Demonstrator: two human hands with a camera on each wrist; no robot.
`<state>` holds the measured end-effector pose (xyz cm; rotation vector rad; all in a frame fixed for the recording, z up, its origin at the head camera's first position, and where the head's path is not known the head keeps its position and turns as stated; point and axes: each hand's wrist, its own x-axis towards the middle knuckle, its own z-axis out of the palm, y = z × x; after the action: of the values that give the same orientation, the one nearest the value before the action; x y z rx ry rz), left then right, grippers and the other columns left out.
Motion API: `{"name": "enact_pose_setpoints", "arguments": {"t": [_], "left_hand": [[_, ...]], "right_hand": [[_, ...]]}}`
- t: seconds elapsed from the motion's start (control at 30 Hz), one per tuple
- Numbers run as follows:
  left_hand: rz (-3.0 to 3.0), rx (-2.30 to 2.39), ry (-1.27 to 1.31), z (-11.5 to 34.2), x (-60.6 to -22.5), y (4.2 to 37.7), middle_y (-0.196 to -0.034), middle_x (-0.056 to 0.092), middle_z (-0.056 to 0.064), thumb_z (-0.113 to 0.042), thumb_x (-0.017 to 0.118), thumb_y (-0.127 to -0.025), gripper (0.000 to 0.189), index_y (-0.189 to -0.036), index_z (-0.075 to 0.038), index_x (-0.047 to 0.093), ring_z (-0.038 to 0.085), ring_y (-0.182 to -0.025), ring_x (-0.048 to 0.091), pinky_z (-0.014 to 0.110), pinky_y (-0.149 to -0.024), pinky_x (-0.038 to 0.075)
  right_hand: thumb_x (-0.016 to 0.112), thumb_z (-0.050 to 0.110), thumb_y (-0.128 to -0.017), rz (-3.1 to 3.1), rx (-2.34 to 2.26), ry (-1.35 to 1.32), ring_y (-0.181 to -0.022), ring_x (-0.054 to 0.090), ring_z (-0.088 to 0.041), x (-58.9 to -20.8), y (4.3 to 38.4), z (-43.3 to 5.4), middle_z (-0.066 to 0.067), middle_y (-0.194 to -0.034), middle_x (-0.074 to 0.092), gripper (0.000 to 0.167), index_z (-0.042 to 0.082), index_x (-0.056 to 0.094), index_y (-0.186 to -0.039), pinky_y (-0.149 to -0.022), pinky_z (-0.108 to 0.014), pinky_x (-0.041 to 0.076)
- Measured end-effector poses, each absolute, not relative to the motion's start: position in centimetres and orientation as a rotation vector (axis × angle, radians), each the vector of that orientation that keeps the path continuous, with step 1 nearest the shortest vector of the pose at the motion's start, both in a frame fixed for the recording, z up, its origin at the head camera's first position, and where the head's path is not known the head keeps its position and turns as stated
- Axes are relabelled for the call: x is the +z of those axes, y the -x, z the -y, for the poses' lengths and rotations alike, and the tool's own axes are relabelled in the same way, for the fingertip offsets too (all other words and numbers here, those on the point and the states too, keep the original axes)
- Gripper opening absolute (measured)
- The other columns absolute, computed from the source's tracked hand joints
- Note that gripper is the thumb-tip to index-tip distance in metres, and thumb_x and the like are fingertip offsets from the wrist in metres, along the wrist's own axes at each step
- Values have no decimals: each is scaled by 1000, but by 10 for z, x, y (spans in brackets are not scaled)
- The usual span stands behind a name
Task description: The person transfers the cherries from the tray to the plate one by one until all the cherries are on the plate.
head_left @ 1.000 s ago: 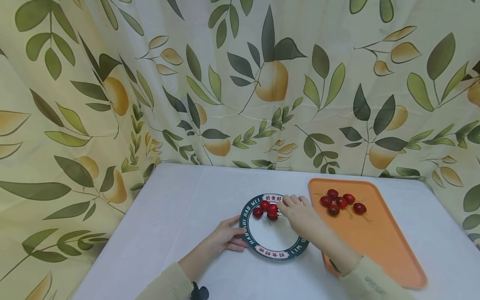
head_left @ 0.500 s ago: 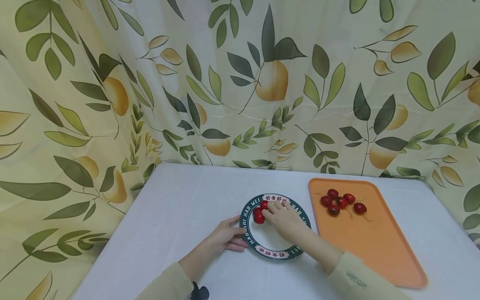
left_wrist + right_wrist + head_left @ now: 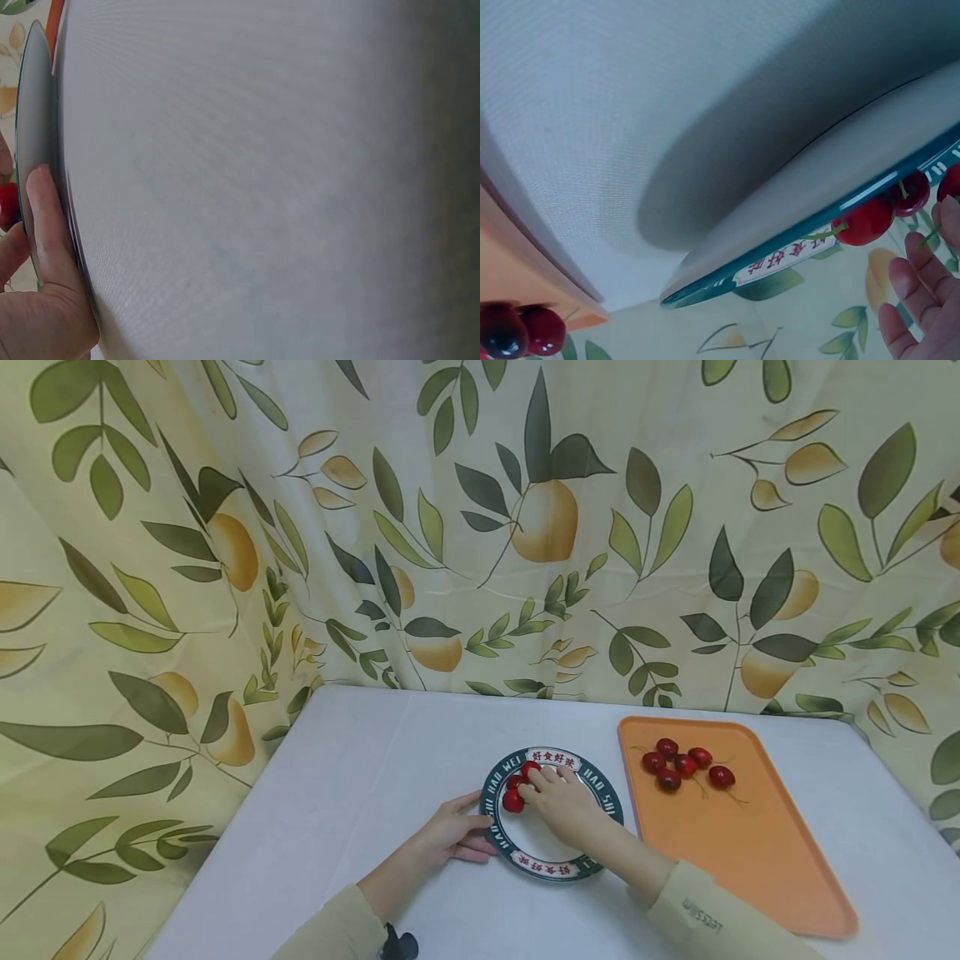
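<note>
My left hand [image 3: 453,833] is gripping the left rim of the lettered plate [image 3: 546,869], digits lying above and beneath it. My right hand [image 3: 564,810] is reaching over the plate, fingers bending and touching the plated cherries [image 3: 513,801]; whether they are pinching one, I cannot tell. At least three cherries are showing here, clustering toward the far left of the plate. At right, the orange tray [image 3: 757,868] is holding six more cherries [image 3: 686,766], all lying toward its far end, stems trailing.
</note>
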<state>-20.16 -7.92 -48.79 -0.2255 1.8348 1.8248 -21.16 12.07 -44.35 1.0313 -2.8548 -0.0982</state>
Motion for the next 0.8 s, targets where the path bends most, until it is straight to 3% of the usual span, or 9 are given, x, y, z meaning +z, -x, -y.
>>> {"name": "enact_pose_setpoints", "arguments": {"t": [0.8], "left_hand": [[-1835,1825,244,79,-487,202,-83,69,13,-11,60,-86,63,-143,-11,32,26,-68,68,39,-63,59]], "right_hand": [[70,9,-78,2847,-130,-1045,-109,51,-30,-444,213,-123,-13,-117,56,37,7,60,-114,-98,-51,43]]}}
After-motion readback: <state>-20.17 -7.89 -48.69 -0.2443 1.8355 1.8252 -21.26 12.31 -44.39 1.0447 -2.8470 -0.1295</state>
